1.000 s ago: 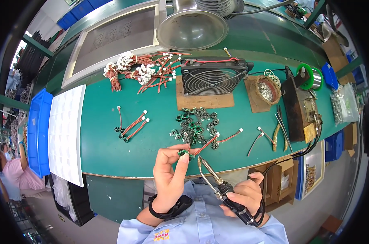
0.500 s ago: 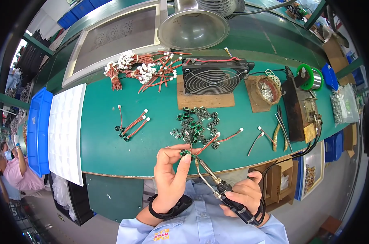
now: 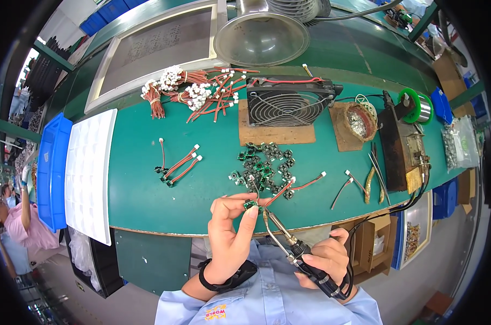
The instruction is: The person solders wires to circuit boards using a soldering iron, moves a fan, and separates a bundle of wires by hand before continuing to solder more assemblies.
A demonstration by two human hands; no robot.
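Pinching a little green circuit board (image 3: 250, 205) in our left hand (image 3: 232, 233), near the edge of the green bench (image 3: 153, 208), while our right hand (image 3: 329, 261) is wrapped round a soldering iron (image 3: 299, 250), tip close by

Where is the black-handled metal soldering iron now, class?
In the head view, the soldering iron is low, right of centre, in the right hand, its tip near the small green circuit board in the left hand.

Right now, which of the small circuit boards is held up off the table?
The board pinched in the left hand, close to the soldering iron. The other boards lie on the green tabletop.
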